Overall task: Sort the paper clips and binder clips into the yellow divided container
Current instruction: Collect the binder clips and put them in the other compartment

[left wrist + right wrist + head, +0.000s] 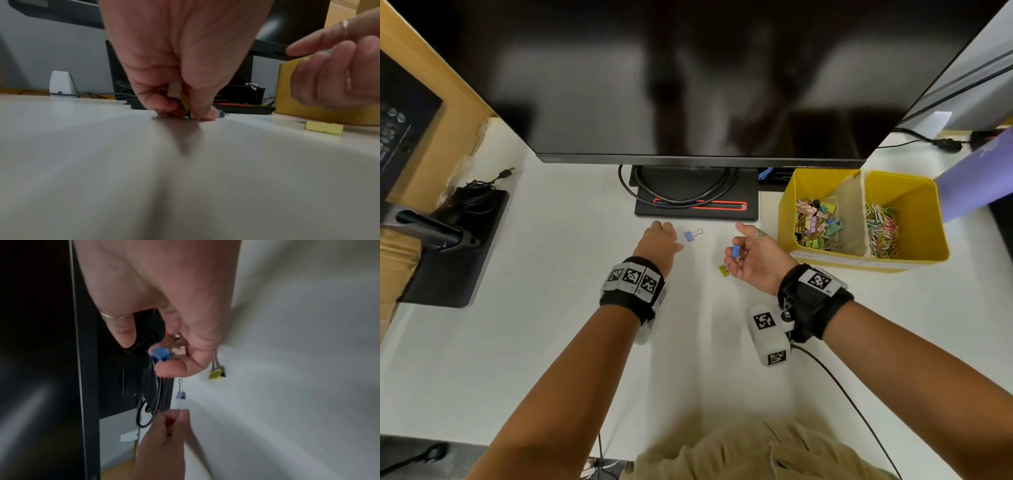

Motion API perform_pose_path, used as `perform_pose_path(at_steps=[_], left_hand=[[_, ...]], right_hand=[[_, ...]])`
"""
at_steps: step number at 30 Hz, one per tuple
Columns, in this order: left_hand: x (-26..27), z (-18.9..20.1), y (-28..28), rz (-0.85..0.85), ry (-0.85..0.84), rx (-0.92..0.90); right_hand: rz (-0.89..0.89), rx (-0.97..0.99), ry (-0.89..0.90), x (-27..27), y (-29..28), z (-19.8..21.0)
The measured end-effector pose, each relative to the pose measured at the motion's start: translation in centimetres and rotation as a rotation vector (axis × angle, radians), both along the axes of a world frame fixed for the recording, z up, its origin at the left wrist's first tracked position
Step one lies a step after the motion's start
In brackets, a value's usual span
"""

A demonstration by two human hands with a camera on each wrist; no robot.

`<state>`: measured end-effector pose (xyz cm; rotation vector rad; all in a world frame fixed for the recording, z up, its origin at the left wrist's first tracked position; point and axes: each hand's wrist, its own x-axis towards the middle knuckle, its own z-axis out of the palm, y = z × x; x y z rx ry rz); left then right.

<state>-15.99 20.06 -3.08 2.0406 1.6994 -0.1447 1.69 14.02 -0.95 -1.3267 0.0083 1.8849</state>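
Nearly done: yellow divided container (pixel 804 250), right, already heaped. Right hand (pixel 756 255) pinching small blue binder clip (pixel 736 252); left hand (pixel 659 240) pinching clips (pixel 180 97). Blue (pixel 690 235) and yellow (pixel 723 270) binder clips left on white tabletop (pixel 551 325).

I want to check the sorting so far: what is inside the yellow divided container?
In the yellow divided container, the left compartment holds coloured binder clips; the right holds coloured paper clips. Whatever lies beneath each pile is covered.

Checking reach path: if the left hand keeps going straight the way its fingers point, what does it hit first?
Probably the monitor stand base. The left hand points at it across bare desk; the blue binder clip lies just right of that line, though depth is unclear.
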Motion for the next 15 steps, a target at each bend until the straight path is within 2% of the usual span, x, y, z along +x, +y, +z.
perform_pose_path(at_steps=[2,4,6,8,9,10,13,15], left_hand=[[-0.5,0.0,-0.1,0.065,-0.078,0.015],[-0.9,0.7,-0.3,0.209,-0.293,0.025],[-1.1,1.3,-0.6,0.466,-0.696,-0.129],[-1.0,2.2,-0.8,0.757,-1.179,-0.426],[-1.0,2.5,-0.8,0.843,-1.354,-0.539],[-1.1,2.6,-0.8,0.884,-1.446,-0.620],[-1.1,3.0,-0.7,0.868,-1.464,-0.662],[-0.6,3.3,-0.4,0.879,-1.342,-0.601]], right_hand=[[0.065,-0.022,-0.074,-0.1,0.2,0.1],[0.161,0.005,-0.267,-0.3,0.2,0.0],[0.324,0.126,-0.566,-0.6,0.2,-0.2],[0.534,0.346,-0.895,-0.8,0.0,-0.5],[0.648,0.454,-1.039,-0.7,-0.1,-0.6],[0.758,0.530,-1.152,-0.5,-0.2,-0.6],[1.083,0.591,-1.348,-0.1,-0.6,-0.6],[1.172,0.606,-1.435,0.1,-0.9,-0.5]])
